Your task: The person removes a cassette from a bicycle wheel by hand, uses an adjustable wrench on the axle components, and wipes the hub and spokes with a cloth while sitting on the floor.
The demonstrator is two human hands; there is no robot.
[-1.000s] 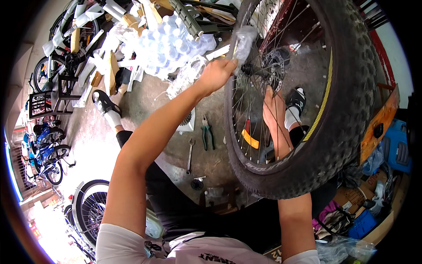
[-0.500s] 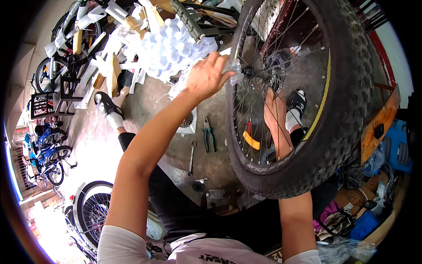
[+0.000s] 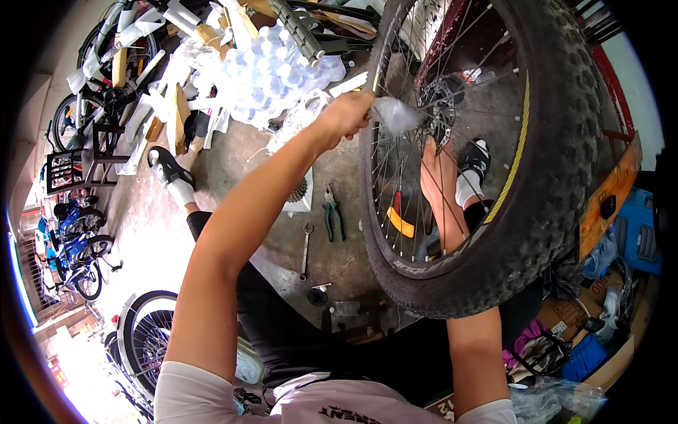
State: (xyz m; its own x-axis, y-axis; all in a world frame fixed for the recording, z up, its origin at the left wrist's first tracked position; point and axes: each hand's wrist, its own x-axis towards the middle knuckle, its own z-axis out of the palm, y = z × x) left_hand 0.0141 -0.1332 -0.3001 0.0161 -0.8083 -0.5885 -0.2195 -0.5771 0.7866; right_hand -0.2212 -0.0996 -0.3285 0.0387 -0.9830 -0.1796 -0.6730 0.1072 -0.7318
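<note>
A bicycle wheel [image 3: 558,177] with a knobby black tyre stands tilted in front of me on the right. My left hand [image 3: 349,113] is closed on a crumpled piece of clear plastic [image 3: 397,114], blurred by motion, beside the hub and spokes. Seen through the spokes, my right hand [image 3: 439,166] grips the wheel near its hub, by the disc brake rotor [image 3: 443,116]; its fingertips are partly hidden there. An orange reflector [image 3: 400,222] sits among the spokes.
Green-handled pliers [image 3: 333,215], a wrench [image 3: 306,251] and a cassette of sprockets [image 3: 298,192] lie on the floor between my legs. Wrapped bottles [image 3: 265,78] and packing scraps are heaped ahead. Boxes and a blue case [image 3: 639,233] crowd the right; bicycles stand at the left.
My left hand has shifted slightly right and closed into a fist, the clear plastic moving right with it over the hub side. The right hand and the wheel have barely moved.
</note>
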